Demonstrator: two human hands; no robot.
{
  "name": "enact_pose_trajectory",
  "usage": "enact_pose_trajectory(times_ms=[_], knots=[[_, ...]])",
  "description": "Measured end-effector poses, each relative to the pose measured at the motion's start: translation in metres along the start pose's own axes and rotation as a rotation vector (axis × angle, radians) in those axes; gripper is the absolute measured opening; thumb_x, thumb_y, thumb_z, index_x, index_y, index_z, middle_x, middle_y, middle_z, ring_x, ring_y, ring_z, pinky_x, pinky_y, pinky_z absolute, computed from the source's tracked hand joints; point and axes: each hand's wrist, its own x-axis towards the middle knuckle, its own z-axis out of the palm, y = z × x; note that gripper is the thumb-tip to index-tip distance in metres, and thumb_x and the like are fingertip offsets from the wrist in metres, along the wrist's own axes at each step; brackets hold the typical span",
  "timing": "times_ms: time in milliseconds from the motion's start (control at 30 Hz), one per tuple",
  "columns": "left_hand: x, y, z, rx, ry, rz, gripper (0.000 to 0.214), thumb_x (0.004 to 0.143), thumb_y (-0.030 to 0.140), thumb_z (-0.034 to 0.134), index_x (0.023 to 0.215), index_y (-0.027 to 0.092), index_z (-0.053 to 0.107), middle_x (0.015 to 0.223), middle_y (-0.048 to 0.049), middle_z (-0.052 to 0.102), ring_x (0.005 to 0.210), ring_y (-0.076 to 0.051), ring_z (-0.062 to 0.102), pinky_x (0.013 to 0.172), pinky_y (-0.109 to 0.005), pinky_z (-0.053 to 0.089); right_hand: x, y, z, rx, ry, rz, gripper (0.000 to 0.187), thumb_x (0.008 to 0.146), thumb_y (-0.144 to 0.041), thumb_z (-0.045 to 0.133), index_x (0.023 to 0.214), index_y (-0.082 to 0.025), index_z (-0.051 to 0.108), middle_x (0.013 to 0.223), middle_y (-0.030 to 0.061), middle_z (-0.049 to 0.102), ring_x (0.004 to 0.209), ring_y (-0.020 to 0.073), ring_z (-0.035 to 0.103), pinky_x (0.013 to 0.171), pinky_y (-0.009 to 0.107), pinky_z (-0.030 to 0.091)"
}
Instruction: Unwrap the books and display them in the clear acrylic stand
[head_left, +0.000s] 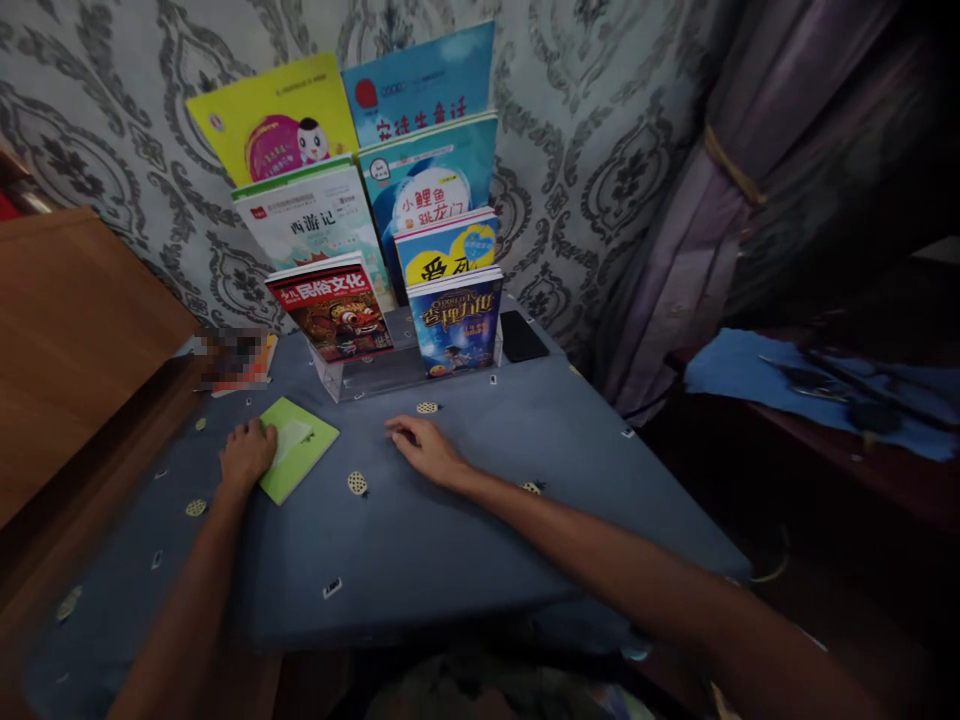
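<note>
My left hand rests on the left edge of a thin green booklet that lies flat on the blue-grey tablecloth; its fingers are curled and press on the booklet. My right hand lies palm down on the cloth to the right of the booklet, fingers flat and holding nothing. Just beyond both hands stands a clear tiered rack filled with several children's books, a red-covered one at front left and a dark blue one at front right.
A black phone lies right of the rack. A blurred item sits at the back left. A wooden board stands at left, patterned wallpaper behind, a curtain and blue cloth at right. The table edge runs near my body.
</note>
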Motion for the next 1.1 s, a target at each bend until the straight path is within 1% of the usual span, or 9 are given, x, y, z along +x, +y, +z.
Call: enact_pose_trajectory(times_ms=[100,200,333,433,600,733,800,933,1100], knots=[[-0.013,0.009,-0.009,0.031,0.011,-0.042,0.056,0.099,0.039,0.024,0.127,0.008,0.061,0.125,-0.0269,0.063,0.119,-0.04,0.062,0.093,-0.053,0.052,0.005,0.006,-0.001,0.063,0.044,0.025,0.027,0.092,-0.016,0.053,0.113,-0.02,0.07,0.104,0.0078,0.077,0.098,0.0207,0.072,0.088,0.036,0.057],[-0.027,0.018,-0.016,0.081,-0.002,-0.01,0.056,0.099,0.041,0.026,0.122,0.007,0.064,0.12,-0.0267,0.066,0.114,-0.04,0.065,0.091,-0.05,0.053,0.009,0.01,-0.002,0.103,0.087,0.044,0.026,0.091,-0.015,0.053,0.111,-0.019,0.07,0.102,0.008,0.077,0.096,0.0206,0.073,0.089,0.037,0.058],[-0.045,0.029,-0.023,0.146,0.003,0.018,0.059,0.1,0.044,0.025,0.121,0.006,0.066,0.115,-0.0267,0.069,0.107,-0.039,0.069,0.087,-0.047,0.054,0.013,0.015,-0.006,0.112,0.14,0.055,0.026,0.09,-0.011,0.053,0.108,-0.019,0.069,0.1,0.0073,0.078,0.096,0.0196,0.073,0.089,0.035,0.057],[-0.059,0.037,-0.027,0.179,0.008,0.04,0.061,0.1,0.046,0.025,0.118,0.007,0.068,0.112,-0.026,0.071,0.103,-0.039,0.071,0.085,-0.046,0.054,0.015,0.016,-0.009,0.092,0.151,0.054,0.026,0.09,-0.011,0.053,0.108,-0.02,0.069,0.1,0.0067,0.078,0.096,0.0197,0.073,0.087,0.034,0.057],[-0.08,0.052,-0.035,0.187,-0.002,0.08,0.061,0.099,0.047,0.028,0.114,0.007,0.071,0.107,-0.0257,0.073,0.103,-0.039,0.071,0.084,-0.047,0.054,0.015,0.013,-0.013,-0.04,0.143,0.016,0.025,0.091,-0.014,0.053,0.111,-0.018,0.069,0.102,0.0082,0.078,0.096,0.0205,0.072,0.087,0.033,0.056],[-0.097,0.066,-0.04,0.196,0.003,0.116,0.06,0.099,0.047,0.03,0.109,0.008,0.074,0.109,-0.0246,0.074,0.103,-0.038,0.071,0.085,-0.045,0.053,0.015,0.01,-0.015,-0.233,0.126,-0.012,0.03,0.093,-0.014,0.05,0.118,-0.018,0.066,0.107,0.0073,0.077,0.098,0.0192,0.07,0.088,0.031,0.054],[-0.105,0.074,-0.042,0.191,0.015,0.141,0.06,0.1,0.047,0.03,0.108,0.008,0.074,0.11,-0.0233,0.074,0.103,-0.037,0.071,0.084,-0.043,0.054,0.015,0.009,-0.018,-0.295,0.128,-0.008,0.032,0.094,-0.014,0.048,0.121,-0.018,0.064,0.109,0.007,0.076,0.1,0.0191,0.069,0.09,0.031,0.053],[-0.116,0.087,-0.044,0.172,0.03,0.183,0.058,0.1,0.047,0.031,0.107,0.008,0.074,0.11,-0.022,0.073,0.103,-0.036,0.071,0.082,-0.04,0.054,0.016,0.007,-0.026,-0.374,0.138,0.017,0.035,0.095,-0.013,0.044,0.125,-0.016,0.062,0.116,0.0103,0.073,0.106,0.0213,0.067,0.096,0.034,0.05],[-0.127,0.1,-0.046,0.13,0.057,0.233,0.055,0.1,0.045,0.033,0.103,0.009,0.074,0.108,-0.0206,0.074,0.101,-0.032,0.071,0.081,-0.036,0.053,0.015,0.003,-0.033,-0.494,0.13,0.032,0.039,0.096,-0.013,0.04,0.129,-0.017,0.059,0.126,0.0122,0.068,0.114,0.0233,0.062,0.101,0.037,0.046]])
